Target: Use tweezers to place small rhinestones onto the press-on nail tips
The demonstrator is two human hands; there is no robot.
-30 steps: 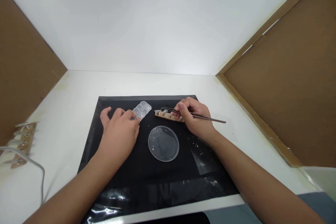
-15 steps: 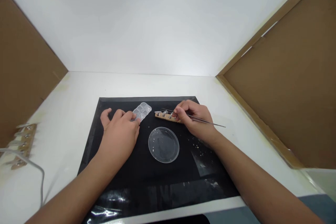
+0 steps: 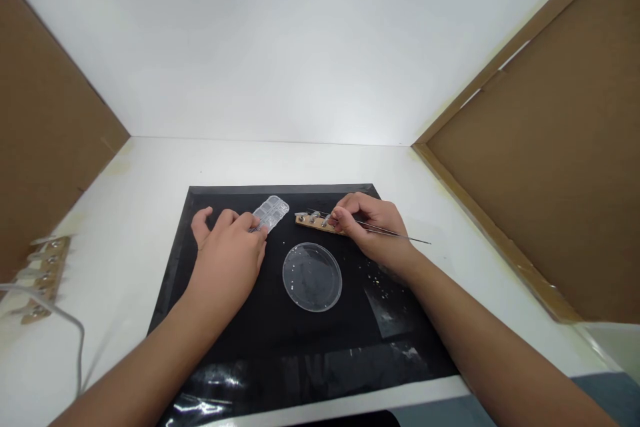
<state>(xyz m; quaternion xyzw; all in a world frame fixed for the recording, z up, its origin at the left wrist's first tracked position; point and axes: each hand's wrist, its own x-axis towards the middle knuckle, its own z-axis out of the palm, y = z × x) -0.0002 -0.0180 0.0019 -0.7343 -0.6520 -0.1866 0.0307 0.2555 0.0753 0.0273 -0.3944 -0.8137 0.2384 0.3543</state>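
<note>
My left hand (image 3: 225, 250) is palm down at the near end of a clear plastic compartment box (image 3: 273, 211). Its thumb and forefinger close on that end and hide part of it, while the little finger sticks out to the left. Between the fingers of my right hand (image 3: 375, 220) are long, thin metal tweezers (image 3: 395, 233), slanting with the rear end to the right. Their front end lies over a small wooden strip (image 3: 316, 221) carrying metal fasteners and clear pieces. My right fingers cover the strip's right end. Whether the tips hold anything is too small to tell.
A round clear dish (image 3: 312, 277) with a few tiny bits lies on the black mat (image 3: 260, 327). Pale specks (image 3: 377, 280) are scattered to its right. A second wooden strip (image 3: 47, 277) and a grey cable (image 3: 65, 313) are at the left. Brown panels (image 3: 560, 133) flank the white table.
The tweezers' front end has dipped very slightly over the wooden strip. My left hand, the box and the dish look unchanged.
</note>
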